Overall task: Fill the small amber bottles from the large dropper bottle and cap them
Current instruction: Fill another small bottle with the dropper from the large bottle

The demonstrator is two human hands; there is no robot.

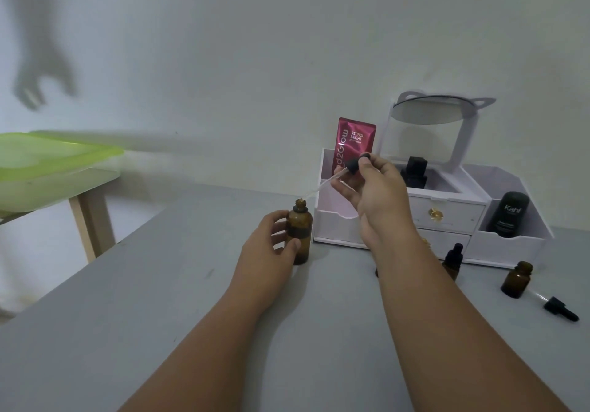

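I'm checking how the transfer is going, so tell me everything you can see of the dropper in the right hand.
The dropper has a black rubber bulb and collar above a thin clear glass tube. The right hand pinches the bulb between fingertips, holding it in the air, tilted, with the tube slanting down to the left. Its tip sits just above the open neck of the large amber bottle, which the left hand steadies upright on the grey table. Liquid inside the tube cannot be made out.

Large amber bottle (299, 232) upright, uncapped; two small amber bottles (516, 279) stand right, one capped
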